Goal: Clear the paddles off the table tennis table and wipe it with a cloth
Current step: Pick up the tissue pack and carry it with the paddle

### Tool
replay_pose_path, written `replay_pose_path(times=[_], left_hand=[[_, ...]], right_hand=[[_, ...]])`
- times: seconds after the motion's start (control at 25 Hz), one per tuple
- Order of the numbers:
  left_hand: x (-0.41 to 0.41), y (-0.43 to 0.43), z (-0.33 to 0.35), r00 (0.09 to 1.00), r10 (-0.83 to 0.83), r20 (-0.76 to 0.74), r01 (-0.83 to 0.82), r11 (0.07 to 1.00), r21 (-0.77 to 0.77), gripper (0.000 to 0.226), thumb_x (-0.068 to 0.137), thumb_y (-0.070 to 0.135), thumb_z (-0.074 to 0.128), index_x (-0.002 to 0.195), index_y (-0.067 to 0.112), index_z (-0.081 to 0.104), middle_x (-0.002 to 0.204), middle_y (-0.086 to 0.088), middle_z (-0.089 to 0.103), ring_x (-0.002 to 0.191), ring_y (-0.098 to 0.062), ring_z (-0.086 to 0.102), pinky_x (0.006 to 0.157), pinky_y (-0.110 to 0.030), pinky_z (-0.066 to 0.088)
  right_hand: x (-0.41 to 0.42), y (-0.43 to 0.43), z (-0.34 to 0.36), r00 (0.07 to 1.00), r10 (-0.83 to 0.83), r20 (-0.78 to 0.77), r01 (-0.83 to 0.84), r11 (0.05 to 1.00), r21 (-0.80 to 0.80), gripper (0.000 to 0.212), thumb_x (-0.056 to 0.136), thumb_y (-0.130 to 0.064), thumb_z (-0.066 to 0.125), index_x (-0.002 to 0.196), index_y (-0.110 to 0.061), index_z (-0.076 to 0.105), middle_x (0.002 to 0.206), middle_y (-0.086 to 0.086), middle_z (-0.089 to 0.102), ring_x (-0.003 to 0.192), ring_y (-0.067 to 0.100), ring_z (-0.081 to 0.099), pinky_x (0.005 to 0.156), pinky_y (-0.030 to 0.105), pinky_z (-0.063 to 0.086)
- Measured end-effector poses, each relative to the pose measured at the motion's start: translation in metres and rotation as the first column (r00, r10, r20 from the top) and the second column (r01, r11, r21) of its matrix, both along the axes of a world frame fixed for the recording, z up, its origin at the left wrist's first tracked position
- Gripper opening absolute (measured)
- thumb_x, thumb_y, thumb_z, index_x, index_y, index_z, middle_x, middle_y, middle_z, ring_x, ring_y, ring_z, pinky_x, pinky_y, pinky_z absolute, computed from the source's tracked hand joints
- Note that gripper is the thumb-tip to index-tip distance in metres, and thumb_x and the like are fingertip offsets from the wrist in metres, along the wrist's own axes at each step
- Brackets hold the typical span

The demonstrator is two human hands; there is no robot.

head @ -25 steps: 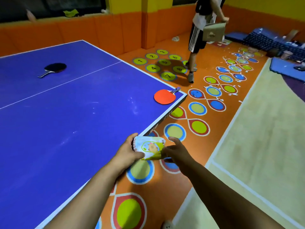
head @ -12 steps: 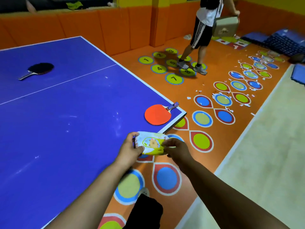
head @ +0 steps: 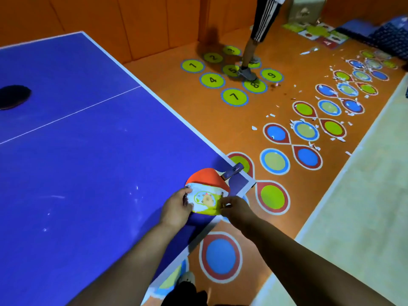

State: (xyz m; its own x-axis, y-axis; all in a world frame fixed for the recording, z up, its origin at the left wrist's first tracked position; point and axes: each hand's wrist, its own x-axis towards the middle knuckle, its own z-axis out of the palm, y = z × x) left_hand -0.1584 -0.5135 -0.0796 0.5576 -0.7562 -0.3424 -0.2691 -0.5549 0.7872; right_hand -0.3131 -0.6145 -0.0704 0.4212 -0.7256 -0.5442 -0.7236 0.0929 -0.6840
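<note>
A blue table tennis table [head: 88, 162] fills the left of the view. A red paddle [head: 205, 176] lies at its near right corner, handle [head: 234, 171] pointing off the corner. A black paddle [head: 13, 97] lies far left on the table. I hold a small pack of wipes [head: 205, 199] with a cartoon animal on it just above the red paddle. My left hand [head: 176, 208] grips its left end. My right hand [head: 236, 208] pinches its right edge.
Another person [head: 258, 40] stands on numbered floor circles beyond the table, carrying a box. Coloured circle stickers and torn paper bits cover the orange floor. Orange padded walls run along the back. A pale mat lies at the right. My dark shoe [head: 187, 292] is by the table edge.
I have stepped closer to the table corner. The pack in both hands now hangs over the red paddle instead of short of it. The other person walked left onto the numbered circles.
</note>
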Motion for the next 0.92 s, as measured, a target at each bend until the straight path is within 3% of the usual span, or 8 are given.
replay_pose_path(times=[0.16,0.24,0.32,0.4,0.48,0.6,0.72,0.92], left_hand=[[0.012,-0.037,-0.019,1.000,0.014,-0.008,-0.013,0.999,0.043,0.045,0.083,0.001,0.059,0.125,0.015,0.056,0.126,-0.003,0.058,0.116,-0.021,0.054,0.097,-0.026,0.041],[0.014,-0.050,-0.027,0.998,-0.002,0.058,-0.004,0.995,0.101,0.045,0.081,0.000,0.059,0.123,0.014,0.058,0.126,-0.004,0.057,0.116,-0.022,0.052,0.095,-0.023,0.035],[0.015,-0.061,-0.032,0.973,-0.038,0.229,-0.003,0.984,0.178,0.040,0.076,0.006,0.062,0.115,0.017,0.064,0.119,-0.005,0.060,0.113,-0.024,0.051,0.094,-0.023,0.030],[0.016,-0.080,-0.032,0.926,-0.007,0.378,-0.076,0.976,0.203,0.034,0.074,0.015,0.065,0.107,0.021,0.067,0.112,-0.002,0.063,0.111,-0.025,0.049,0.093,-0.026,0.030],[0.013,-0.116,-0.020,0.898,0.065,0.436,-0.142,0.979,0.147,0.030,0.075,0.016,0.065,0.104,0.022,0.067,0.108,-0.002,0.064,0.111,-0.025,0.048,0.092,-0.029,0.033],[-0.001,-0.193,0.004,0.879,0.081,0.470,-0.124,0.990,0.061,0.023,0.080,0.015,0.064,0.103,0.020,0.067,0.102,-0.002,0.066,0.107,-0.023,0.049,0.089,-0.027,0.035],[-0.027,-0.270,0.019,0.877,0.139,0.460,-0.152,0.988,-0.008,0.021,0.081,0.013,0.063,0.100,0.019,0.068,0.099,-0.002,0.067,0.104,-0.023,0.050,0.086,-0.025,0.035],[-0.061,-0.360,0.034,0.841,0.307,0.444,-0.311,0.948,-0.066,0.020,0.081,0.009,0.062,0.097,0.017,0.070,0.100,-0.001,0.067,0.103,-0.021,0.052,0.084,-0.022,0.036]], right_hand=[[0.010,-0.039,-0.012,1.000,-0.014,0.020,0.012,0.997,0.073,0.030,0.082,0.013,0.055,0.109,0.002,0.060,0.091,0.011,0.055,0.074,0.017,0.050,0.053,0.017,0.039],[0.011,-0.058,-0.018,0.995,0.074,0.061,-0.079,0.994,0.079,0.030,0.081,0.008,0.060,0.110,0.001,0.061,0.095,0.009,0.061,0.079,0.018,0.059,0.066,0.018,0.050],[0.010,-0.078,-0.022,0.972,0.216,0.089,-0.222,0.973,0.062,0.027,0.077,0.000,0.064,0.100,-0.013,0.069,0.098,0.004,0.067,0.093,0.023,0.065,0.085,0.036,0.053],[0.012,-0.104,-0.020,0.933,0.349,0.083,-0.354,0.934,0.051,0.024,0.080,-0.003,0.059,0.090,-0.023,0.069,0.094,-0.001,0.066,0.093,0.018,0.063,0.087,0.033,0.051],[0.015,-0.140,-0.011,0.897,0.438,0.064,-0.440,0.898,0.014,0.025,0.087,0.000,0.053,0.094,-0.017,0.070,0.089,-0.004,0.064,0.087,0.011,0.059,0.079,0.018,0.047],[0.018,-0.211,0.000,0.875,0.475,0.090,-0.475,0.880,-0.032,0.027,0.088,0.002,0.053,0.092,-0.021,0.065,0.080,-0.003,0.060,0.080,0.014,0.056,0.076,0.023,0.046],[0.010,-0.294,0.019,0.847,0.527,0.066,-0.521,0.849,-0.088,0.025,0.088,0.001,0.053,0.105,-0.009,0.068,0.079,-0.005,0.061,0.071,0.005,0.055,0.064,0.010,0.039],[0.002,-0.420,0.039,0.716,0.695,-0.064,-0.692,0.696,-0.190,0.027,0.090,-0.010,0.054,0.113,-0.013,0.068,0.110,0.004,0.070,0.101,0.018,0.063,0.079,0.022,0.043]])
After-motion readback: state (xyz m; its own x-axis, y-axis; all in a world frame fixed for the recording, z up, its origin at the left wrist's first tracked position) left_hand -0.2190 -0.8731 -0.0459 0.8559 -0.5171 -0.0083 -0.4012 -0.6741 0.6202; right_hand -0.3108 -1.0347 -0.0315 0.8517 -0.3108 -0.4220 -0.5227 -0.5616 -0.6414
